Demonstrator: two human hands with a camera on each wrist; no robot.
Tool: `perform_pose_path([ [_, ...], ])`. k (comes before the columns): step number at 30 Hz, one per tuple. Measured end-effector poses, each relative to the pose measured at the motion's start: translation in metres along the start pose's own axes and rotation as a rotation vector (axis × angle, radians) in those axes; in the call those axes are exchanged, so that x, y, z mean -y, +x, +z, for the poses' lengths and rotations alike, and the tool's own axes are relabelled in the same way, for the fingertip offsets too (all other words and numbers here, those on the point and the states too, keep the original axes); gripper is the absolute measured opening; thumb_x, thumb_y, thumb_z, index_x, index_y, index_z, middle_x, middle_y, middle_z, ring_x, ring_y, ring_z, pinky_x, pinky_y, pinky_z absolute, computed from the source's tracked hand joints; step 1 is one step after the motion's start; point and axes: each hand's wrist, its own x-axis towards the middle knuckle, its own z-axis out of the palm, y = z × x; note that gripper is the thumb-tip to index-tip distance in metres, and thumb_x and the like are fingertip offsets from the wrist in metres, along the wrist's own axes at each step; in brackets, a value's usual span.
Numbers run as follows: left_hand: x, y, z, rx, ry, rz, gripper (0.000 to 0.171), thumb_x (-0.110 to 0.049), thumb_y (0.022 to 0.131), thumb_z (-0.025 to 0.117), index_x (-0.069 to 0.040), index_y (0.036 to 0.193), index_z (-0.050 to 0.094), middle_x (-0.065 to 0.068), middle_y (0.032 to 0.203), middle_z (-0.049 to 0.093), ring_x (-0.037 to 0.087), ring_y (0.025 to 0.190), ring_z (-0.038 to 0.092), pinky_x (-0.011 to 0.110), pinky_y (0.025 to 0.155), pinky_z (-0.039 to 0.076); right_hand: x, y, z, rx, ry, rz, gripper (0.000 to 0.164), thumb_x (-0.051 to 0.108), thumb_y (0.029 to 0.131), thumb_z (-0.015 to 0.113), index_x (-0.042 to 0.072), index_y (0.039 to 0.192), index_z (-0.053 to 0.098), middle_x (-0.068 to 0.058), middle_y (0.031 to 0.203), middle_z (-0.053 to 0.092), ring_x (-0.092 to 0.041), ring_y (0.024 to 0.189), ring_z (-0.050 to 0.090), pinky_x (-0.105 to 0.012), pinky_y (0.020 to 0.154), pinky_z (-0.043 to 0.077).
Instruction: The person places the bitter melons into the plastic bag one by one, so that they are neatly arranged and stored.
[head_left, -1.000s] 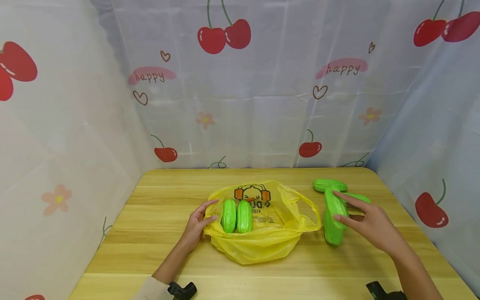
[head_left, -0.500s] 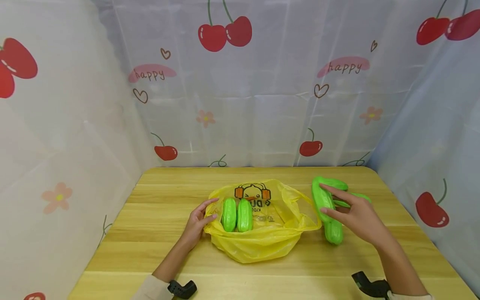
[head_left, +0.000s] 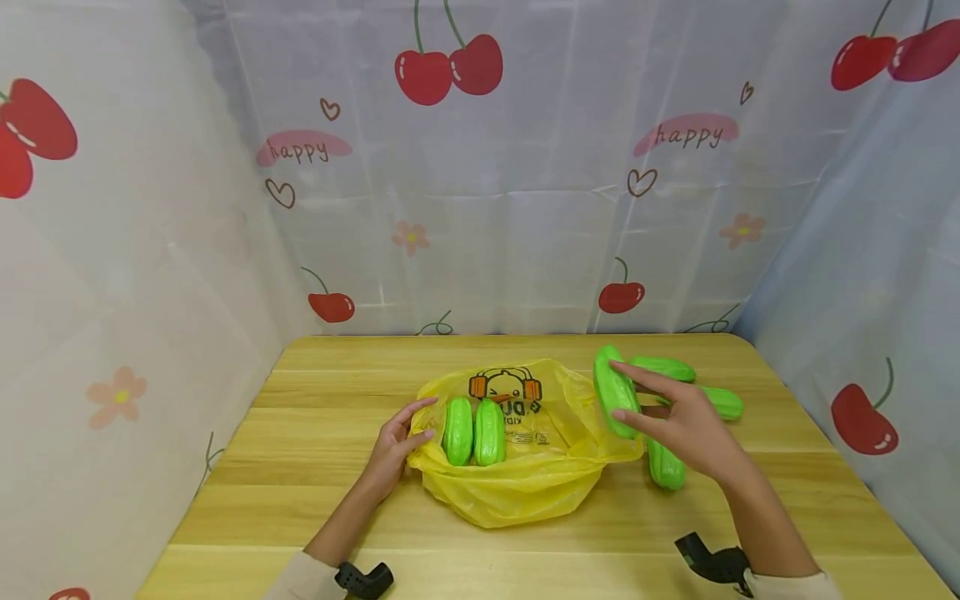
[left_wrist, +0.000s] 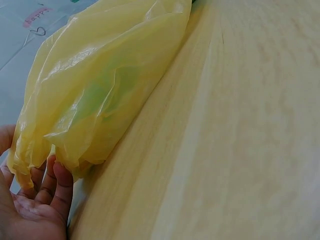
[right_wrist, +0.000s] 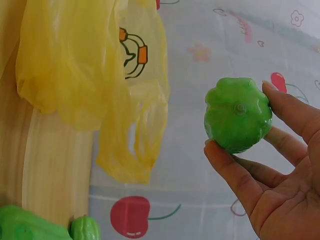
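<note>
A yellow plastic bag point(head_left: 510, 497) with a duck print lies with its mouth spread on the table. My left hand point(head_left: 393, 454) holds the bag's left rim, the thumb inside; the left wrist view shows the fingers point(left_wrist: 62, 187) curled at its edge. Two glossy green cucumbers point(head_left: 490, 433) lie side by side within the bag's left part. Raised by the bag's right handle, another cucumber point(head_left: 611, 387) is pinched between thumb and fingers of my right hand point(head_left: 690, 425). Its lobed end faces the right wrist camera.
Right of the bag, three more cucumbers lie on the wooden table point(head_left: 300, 467): one at the back point(head_left: 663, 368), one farther right point(head_left: 722, 403), one in front point(head_left: 666, 465), partly hidden. A cherry-print curtain point(head_left: 510, 233) surrounds the table's back and sides.
My right hand has lifted a cucumber from the pile and carried it left to the bag's right side, uncovering the cucumbers under it. My left hand has stayed at the bag's rim.
</note>
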Motion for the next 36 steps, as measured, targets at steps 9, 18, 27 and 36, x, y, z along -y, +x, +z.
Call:
perform_pose_path([
  [9, -0.001, 0.001, -0.001, 0.003, -0.001, -0.006, 0.053, -0.004, 0.098, 0.063, 0.001, 0.148, 0.047, 0.017, 0.158, 0.037, 0.027, 0.154, 0.015, 0.015, 0.112, 0.029, 0.003, 0.005, 0.014, 0.029, 0.079, 0.009, 0.064, 0.023, 0.092, 0.077, 0.023, 0.151, 0.051, -0.015, 0.155, 0.044, -0.036, 0.123, 0.061, -0.028, 0.080, 0.059],
  [18, 0.000, -0.001, 0.000, -0.003, 0.030, -0.008, 0.053, -0.007, 0.098, 0.064, -0.001, 0.147, 0.048, 0.017, 0.158, 0.039, 0.024, 0.154, 0.014, 0.030, 0.122, 0.016, 0.004, 0.009, 0.029, 0.058, 0.128, 0.017, 0.063, 0.026, 0.090, 0.078, 0.025, 0.149, 0.053, -0.015, 0.154, 0.045, -0.038, 0.124, 0.059, -0.029, 0.082, 0.059],
  [27, 0.001, -0.004, 0.001, 0.002, 0.024, -0.020, 0.054, -0.007, 0.098, 0.064, 0.000, 0.148, 0.047, 0.017, 0.158, 0.039, 0.022, 0.155, 0.013, 0.033, 0.122, 0.012, 0.009, 0.016, 0.045, 0.082, 0.099, -0.039, 0.063, 0.030, 0.090, 0.079, 0.025, 0.148, 0.055, -0.007, 0.153, 0.048, -0.035, 0.129, 0.057, -0.032, 0.088, 0.057],
  [36, 0.000, -0.001, -0.001, 0.011, 0.025, -0.003, 0.053, -0.006, 0.098, 0.064, 0.000, 0.148, 0.047, 0.018, 0.158, 0.038, 0.024, 0.155, 0.012, 0.016, 0.116, 0.021, 0.015, 0.024, 0.062, 0.093, 0.093, -0.056, 0.063, 0.030, 0.089, 0.079, 0.024, 0.147, 0.056, -0.008, 0.152, 0.050, -0.037, 0.127, 0.058, -0.035, 0.089, 0.058],
])
